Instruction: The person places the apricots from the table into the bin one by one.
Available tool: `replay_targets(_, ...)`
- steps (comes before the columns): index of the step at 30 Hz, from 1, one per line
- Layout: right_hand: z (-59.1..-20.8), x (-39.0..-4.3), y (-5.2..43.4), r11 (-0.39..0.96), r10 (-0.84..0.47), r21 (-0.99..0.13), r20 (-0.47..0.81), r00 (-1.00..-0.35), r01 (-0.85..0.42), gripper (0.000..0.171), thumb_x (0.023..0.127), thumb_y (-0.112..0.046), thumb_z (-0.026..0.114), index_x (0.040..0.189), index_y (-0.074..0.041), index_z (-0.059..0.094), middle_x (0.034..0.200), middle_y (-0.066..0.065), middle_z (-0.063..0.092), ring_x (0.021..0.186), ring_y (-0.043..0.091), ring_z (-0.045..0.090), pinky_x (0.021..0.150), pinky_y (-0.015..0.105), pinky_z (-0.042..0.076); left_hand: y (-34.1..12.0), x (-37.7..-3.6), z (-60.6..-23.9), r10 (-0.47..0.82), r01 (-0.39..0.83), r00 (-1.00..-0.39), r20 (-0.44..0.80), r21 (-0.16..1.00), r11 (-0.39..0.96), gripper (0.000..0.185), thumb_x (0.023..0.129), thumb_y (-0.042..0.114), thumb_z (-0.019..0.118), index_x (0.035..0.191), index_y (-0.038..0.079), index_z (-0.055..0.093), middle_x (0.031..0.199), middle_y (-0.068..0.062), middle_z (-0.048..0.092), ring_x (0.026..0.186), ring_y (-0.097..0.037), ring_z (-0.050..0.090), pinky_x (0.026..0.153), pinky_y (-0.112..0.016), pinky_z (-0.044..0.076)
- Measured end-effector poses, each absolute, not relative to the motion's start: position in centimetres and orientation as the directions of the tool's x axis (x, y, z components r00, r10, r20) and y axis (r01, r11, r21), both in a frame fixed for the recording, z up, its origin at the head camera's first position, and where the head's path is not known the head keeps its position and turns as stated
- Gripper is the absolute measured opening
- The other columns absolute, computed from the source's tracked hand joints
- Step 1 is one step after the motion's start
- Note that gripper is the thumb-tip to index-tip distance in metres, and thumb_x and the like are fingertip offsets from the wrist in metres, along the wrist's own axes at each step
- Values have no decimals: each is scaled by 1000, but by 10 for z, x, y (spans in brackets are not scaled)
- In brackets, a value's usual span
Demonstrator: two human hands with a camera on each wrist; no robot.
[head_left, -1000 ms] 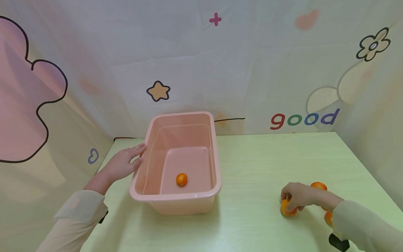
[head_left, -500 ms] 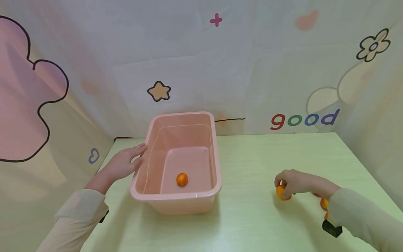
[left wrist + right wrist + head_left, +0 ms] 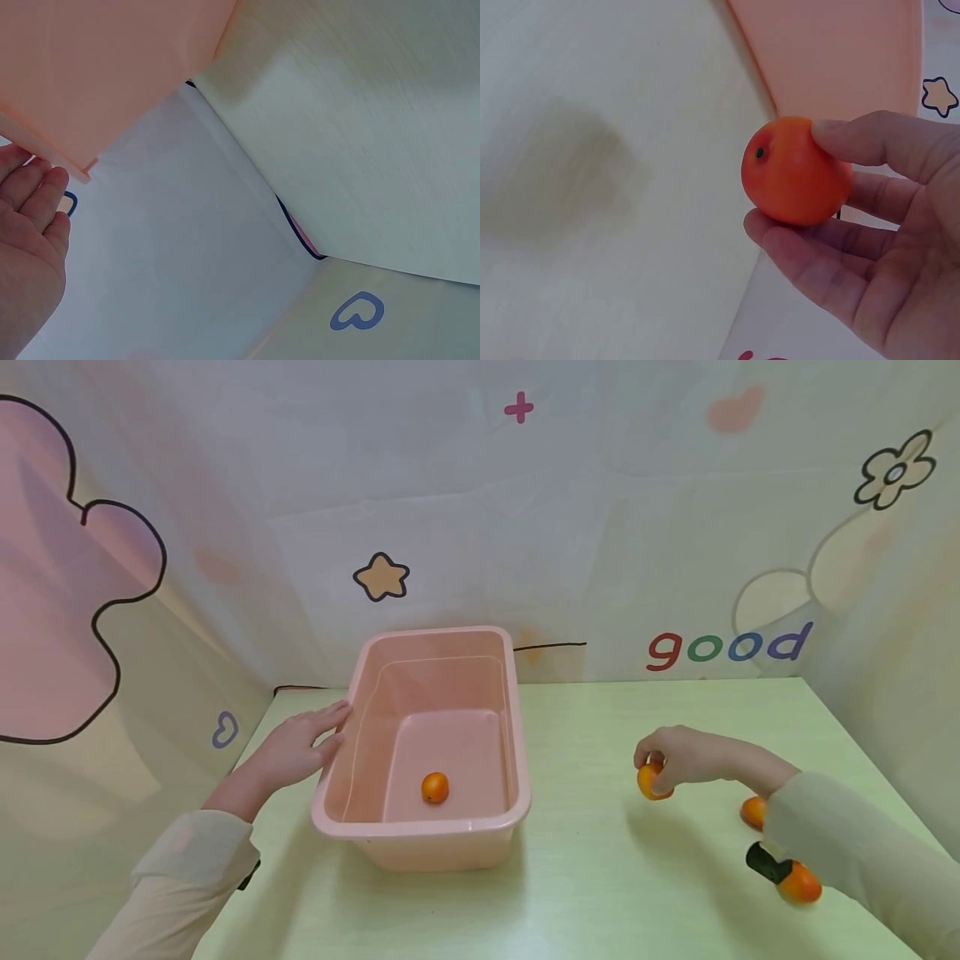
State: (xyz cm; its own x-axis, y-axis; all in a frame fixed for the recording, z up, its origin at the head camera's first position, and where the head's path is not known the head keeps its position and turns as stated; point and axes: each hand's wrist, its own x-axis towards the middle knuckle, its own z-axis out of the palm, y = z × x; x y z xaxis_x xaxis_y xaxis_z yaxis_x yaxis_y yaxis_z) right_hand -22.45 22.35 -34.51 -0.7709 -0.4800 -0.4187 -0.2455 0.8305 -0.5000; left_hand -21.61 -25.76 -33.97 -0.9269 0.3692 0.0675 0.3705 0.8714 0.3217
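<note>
Orange and smooth, the small fruit (image 3: 795, 171) sits pinched in my right hand (image 3: 686, 758), thumb over the top and the other fingers (image 3: 832, 255) curled underneath, lifted clear of the pale green bench (image 3: 600, 860). It hangs well to the right of the pink plastic tub (image 3: 517, 752), not yet over it. My left hand (image 3: 292, 752) lies flat with straight fingers against the tub's left wall, holding nothing, just touching the rim. One orange (image 3: 435, 787) already lies on the tub's floor near the front wall. Two more rest on the bench beside my right sleeve: one (image 3: 752, 812) just behind my forearm, another (image 3: 799, 883) nearer me, next to a black part that I take for the wrist camera's mount, though I can't make it out well in the head view.

My grip is a light one, on a round, slick skin with little of the fruit wrapped, so I judge it could squirt out if I squeeze unevenly, then roll off along the bench. My sleeve also passes close to the two loose oranges, and a careless sweep of the forearm could nudge them toward the edge. The tub looks light; if my left hand pushes rather than steadies, it may slide.
</note>
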Motion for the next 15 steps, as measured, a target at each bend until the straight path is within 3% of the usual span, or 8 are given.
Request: replay_targets(15,-307,-242,203,795,-563,-467,-329,-758,-388,22,75,-7,62,97,-6,60,83,2,57,74,15,50,66,25,47,-259,-217,-341,367,367,-928,64,325,871,48,91,20,43,135,4,34,142,-14,31,124,-42,32,99,-57,27)
